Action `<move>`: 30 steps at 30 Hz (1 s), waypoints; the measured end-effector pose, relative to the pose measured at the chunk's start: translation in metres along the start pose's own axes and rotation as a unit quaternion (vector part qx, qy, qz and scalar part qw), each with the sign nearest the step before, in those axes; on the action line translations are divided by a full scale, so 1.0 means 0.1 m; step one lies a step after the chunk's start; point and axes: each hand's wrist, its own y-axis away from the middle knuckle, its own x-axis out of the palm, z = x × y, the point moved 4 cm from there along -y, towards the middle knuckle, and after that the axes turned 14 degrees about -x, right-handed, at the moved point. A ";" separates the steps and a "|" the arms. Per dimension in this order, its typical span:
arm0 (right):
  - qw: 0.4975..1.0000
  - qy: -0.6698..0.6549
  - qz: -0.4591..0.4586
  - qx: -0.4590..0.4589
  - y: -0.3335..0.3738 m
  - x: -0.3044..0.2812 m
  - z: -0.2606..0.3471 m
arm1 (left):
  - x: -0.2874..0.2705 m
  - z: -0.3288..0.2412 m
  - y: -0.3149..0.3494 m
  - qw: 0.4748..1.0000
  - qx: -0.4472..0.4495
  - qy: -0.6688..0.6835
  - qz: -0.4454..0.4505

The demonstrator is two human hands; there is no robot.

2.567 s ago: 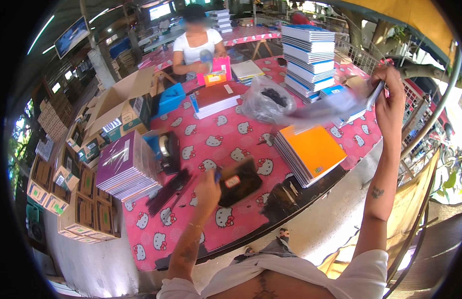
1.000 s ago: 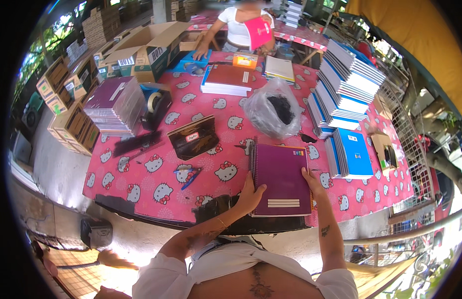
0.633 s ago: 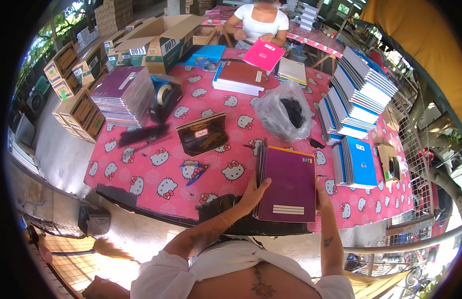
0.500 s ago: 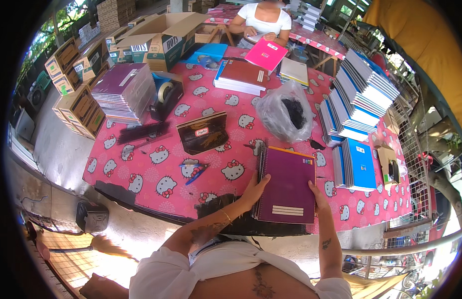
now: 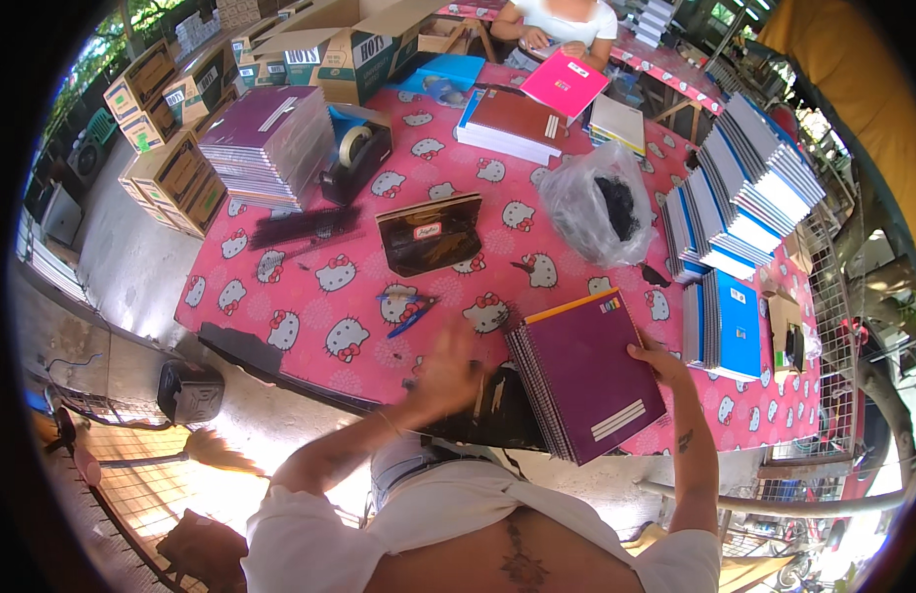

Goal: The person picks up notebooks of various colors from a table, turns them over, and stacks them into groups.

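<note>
In the head view, the right hand (image 5: 663, 362) has its grip closed on the right edge of a stack of purple spiral notebooks (image 5: 586, 374), which lies tilted at the near edge of the desk (image 5: 309, 296), its spiral side toward the person's left. The left hand (image 5: 446, 374) is blurred, fingers spread and holding nothing, hovering just left of the stack over the desk's near edge. A blue pen (image 5: 410, 314) lies on the pink cat-print cloth just beyond that hand. Farther back sit a dark brown notebook (image 5: 430, 233), a clear plastic bag (image 5: 598, 204) with dark contents, and a tape dispenser (image 5: 355, 150). Blue notebooks (image 5: 727, 318) stand just right of the purple stack. Across the desk, another person holds a pink notebook (image 5: 565, 85).
</note>
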 end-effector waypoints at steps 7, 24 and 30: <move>0.746 0.617 0.034 -0.248 -0.25 1.84 1.21 | -0.74 1.05 -0.59 0.944 0.127 -0.288 -0.097; 0.811 0.554 0.069 -0.176 -1.11 2.27 1.08 | 0.07 0.02 -0.23 0.836 -0.099 0.340 0.418; 0.803 0.570 0.089 -0.151 -1.23 2.23 0.99 | 0.17 -0.12 -0.41 0.798 -0.143 0.364 0.459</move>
